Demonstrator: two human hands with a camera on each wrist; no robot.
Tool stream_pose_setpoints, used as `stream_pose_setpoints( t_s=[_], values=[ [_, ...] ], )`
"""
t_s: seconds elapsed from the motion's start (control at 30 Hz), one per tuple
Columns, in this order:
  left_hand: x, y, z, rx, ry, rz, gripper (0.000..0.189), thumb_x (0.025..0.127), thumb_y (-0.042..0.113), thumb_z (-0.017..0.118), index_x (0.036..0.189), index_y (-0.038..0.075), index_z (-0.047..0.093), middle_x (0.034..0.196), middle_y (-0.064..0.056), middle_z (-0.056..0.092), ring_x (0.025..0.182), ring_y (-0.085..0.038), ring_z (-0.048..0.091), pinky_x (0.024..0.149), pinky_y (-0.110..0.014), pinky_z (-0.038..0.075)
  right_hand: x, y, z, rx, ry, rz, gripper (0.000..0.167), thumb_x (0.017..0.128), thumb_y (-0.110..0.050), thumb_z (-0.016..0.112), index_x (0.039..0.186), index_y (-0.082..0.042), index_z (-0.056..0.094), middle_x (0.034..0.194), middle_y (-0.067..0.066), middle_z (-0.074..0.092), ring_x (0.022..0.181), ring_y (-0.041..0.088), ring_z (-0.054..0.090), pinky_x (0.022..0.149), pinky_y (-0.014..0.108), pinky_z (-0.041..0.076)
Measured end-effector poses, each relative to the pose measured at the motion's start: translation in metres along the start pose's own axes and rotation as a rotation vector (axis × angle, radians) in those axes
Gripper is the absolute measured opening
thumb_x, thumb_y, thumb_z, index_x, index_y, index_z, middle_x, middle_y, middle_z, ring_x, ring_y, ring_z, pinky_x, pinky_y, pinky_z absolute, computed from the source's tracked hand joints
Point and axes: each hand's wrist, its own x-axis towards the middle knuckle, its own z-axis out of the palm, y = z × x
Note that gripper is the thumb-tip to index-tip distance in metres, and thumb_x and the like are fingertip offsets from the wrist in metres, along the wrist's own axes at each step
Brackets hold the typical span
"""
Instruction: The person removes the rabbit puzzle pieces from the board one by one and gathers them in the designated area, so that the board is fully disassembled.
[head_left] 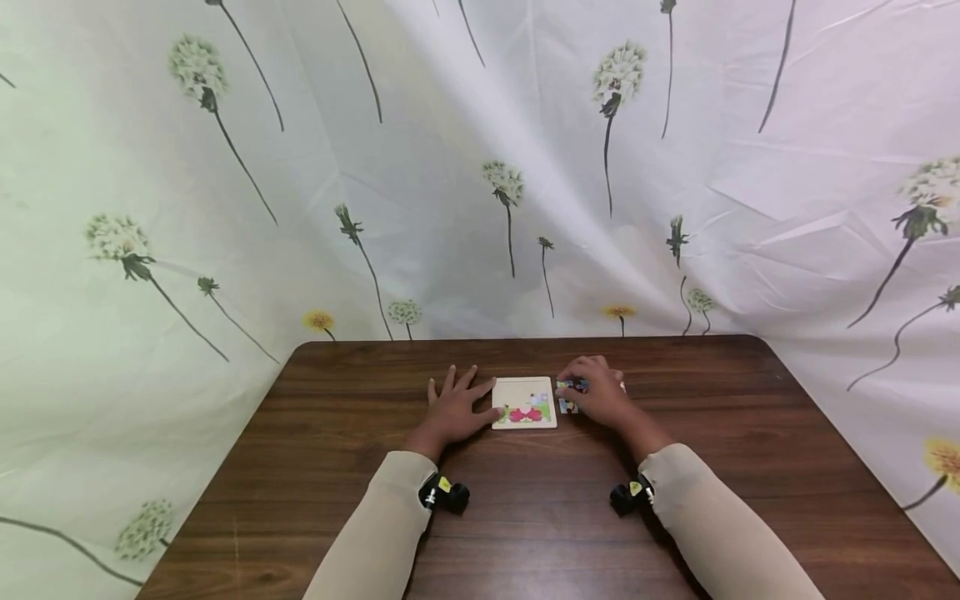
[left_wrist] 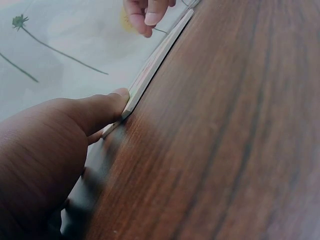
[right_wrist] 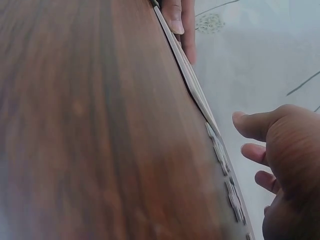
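Note:
A small pale jigsaw board (head_left: 513, 392) lies on the table, with fitted pieces (head_left: 534, 414) showing red and green along its lower and right parts. My left hand (head_left: 453, 412) rests at the board's left side with fingers spread, and its thumb (left_wrist: 112, 106) presses on the near left corner. To the right of the board, my right hand (head_left: 603, 396) hovers over loose jigsaw pieces (head_left: 567, 407), partly hiding them. Its thumb and fingers are bent but apart in the right wrist view, with nothing seen between them, above flat pieces (right_wrist: 235, 200) on the tabletop.
The brown wooden table (head_left: 510, 517) runs back to a white curtain (head_left: 450, 250) printed with dandelions. Dark wrist cameras (head_left: 453, 497) are strapped at both cuffs, low over the tabletop. More loose pieces (head_left: 622, 386) show just beyond the right hand.

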Motion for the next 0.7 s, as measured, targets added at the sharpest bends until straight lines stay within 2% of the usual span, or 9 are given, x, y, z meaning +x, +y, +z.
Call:
stream_pose_setpoints(
  t_s=[0.33, 0.57, 0.7],
  values=[
    [0.001, 0.0, -0.001, 0.009, -0.001, -0.005, 0.073, 0.105, 0.063, 0.063, 0.168, 0.03, 0.047, 0.182, -0.012, 0.027, 0.171, -0.05, 0.005, 0.129, -0.082, -0.001, 0.008, -0.006, 0.014, -0.013, -0.039, -0.004, 0.018, 0.1, -0.02, 0.082, 0.116, -0.011, 0.082, 0.121, 0.009, 0.073, 0.126, 0.036, 0.051, 0.096, 0.06, 0.025],
    [0.001, 0.0, 0.001, 0.013, 0.0, -0.017, 0.073, 0.104, 0.065, 0.062, 0.167, 0.032, 0.048, 0.182, -0.011, 0.027, 0.171, -0.049, 0.005, 0.13, -0.081, -0.001, 0.012, -0.012, 0.019, -0.053, -0.099, 0.031, 0.016, 0.102, -0.027, 0.079, 0.114, -0.018, 0.082, 0.13, 0.01, 0.071, 0.134, 0.038, 0.047, 0.101, 0.065, 0.025],
    [0.002, 0.0, 0.002, 0.008, 0.0, -0.019, 0.074, 0.104, 0.065, 0.063, 0.168, 0.031, 0.048, 0.182, -0.012, 0.028, 0.171, -0.049, 0.005, 0.13, -0.081, 0.0, 0.015, -0.017, 0.022, -0.064, -0.142, 0.051, 0.015, 0.102, -0.028, 0.08, 0.113, -0.019, 0.083, 0.13, 0.011, 0.069, 0.136, 0.038, 0.045, 0.106, 0.067, 0.022]
  ],
)
